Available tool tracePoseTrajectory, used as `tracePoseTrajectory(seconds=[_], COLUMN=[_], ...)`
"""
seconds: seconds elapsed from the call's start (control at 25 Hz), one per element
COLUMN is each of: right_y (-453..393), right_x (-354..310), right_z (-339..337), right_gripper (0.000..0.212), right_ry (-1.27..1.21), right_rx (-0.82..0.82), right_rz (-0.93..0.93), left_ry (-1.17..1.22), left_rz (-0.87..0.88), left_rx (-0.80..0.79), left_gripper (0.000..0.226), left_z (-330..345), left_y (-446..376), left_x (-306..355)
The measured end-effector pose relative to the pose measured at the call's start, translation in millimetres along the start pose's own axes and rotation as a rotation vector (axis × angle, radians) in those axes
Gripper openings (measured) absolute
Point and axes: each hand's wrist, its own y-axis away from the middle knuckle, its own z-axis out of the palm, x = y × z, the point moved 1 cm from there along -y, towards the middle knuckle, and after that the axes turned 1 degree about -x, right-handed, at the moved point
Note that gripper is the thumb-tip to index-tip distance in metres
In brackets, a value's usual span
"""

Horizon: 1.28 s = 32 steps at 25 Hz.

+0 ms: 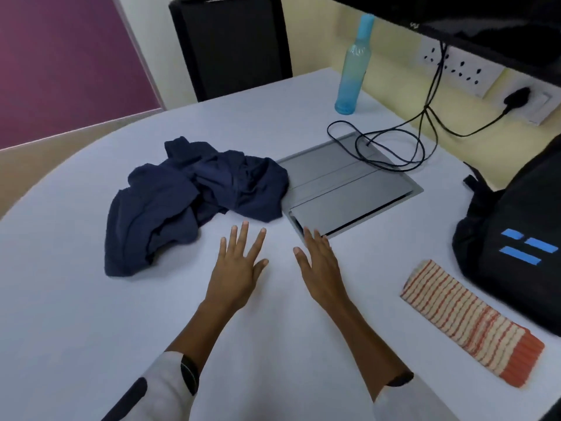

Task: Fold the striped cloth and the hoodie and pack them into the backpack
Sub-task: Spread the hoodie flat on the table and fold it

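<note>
Both hands reach out over the white table [76,314] near the middle of the frame, side by side but not touching each other: the left hand [238,265] has its fingers straight and spread, palm down, and the right hand [318,265] is turned more on edge with its fingers straight and together, and neither holds anything. The navy hoodie [194,199] lies in a crumpled heap at centre left, just beyond the left fingertips and apart from them. The striped cloth [467,320] (cream with orange stripes and a solid orange end) lies folded into a long narrow strip at lower right, just beside the black backpack [522,238] at the right edge, which bears blue bars. A grey panel [349,183] set in the table sits above the right hand, with a black cable [391,147] looped on it. A blue bottle [353,65] stands upright at upper centre, and a black chair [233,44] stands beyond the table's far edge.
</note>
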Motion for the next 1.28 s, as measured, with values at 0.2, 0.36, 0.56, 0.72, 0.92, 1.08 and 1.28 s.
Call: tracePoseTrajectory(seconds=[0.2, 0.36, 0.56, 0.72, 0.92, 1.08, 1.28], right_y=[-49, -69, -68, -58, -58, -59, -39], right_x=[-79, -122, -137, -139, -148, -159, -170], right_z=[38, 64, 90, 104, 107, 108, 105], right_gripper=[0.060, 0.056, 0.053, 0.049, 0.039, 0.034, 0.038], right_ry=[-0.117, -0.215, -0.200, -0.293, -0.411, -0.459, -0.586], right_rx=[-0.057, -0.104, -0.141, -0.128, -0.044, 0.073, -0.118], right_rz=[-0.129, -0.185, -0.202, -0.130, -0.045, 0.041, 0.184], left_ry=[-0.006, 0.023, 0.062, 0.395, 0.650, 0.675, 0.611], left_rz=[-0.160, -0.311, -0.404, -0.475, -0.441, -0.291, -0.290], left_rx=[0.181, 0.252, 0.127, 0.261, 0.299, 0.187, 0.021], left_gripper=[0.057, 0.024, 0.047, 0.074, 0.058, 0.073, 0.068], left_z=[-24, -24, -26, -39, -29, 3, 18], left_y=[-4, -10, -16, -1, 52, 103, 134], left_x=[-104, -157, -186, -190, -169, -135, -105])
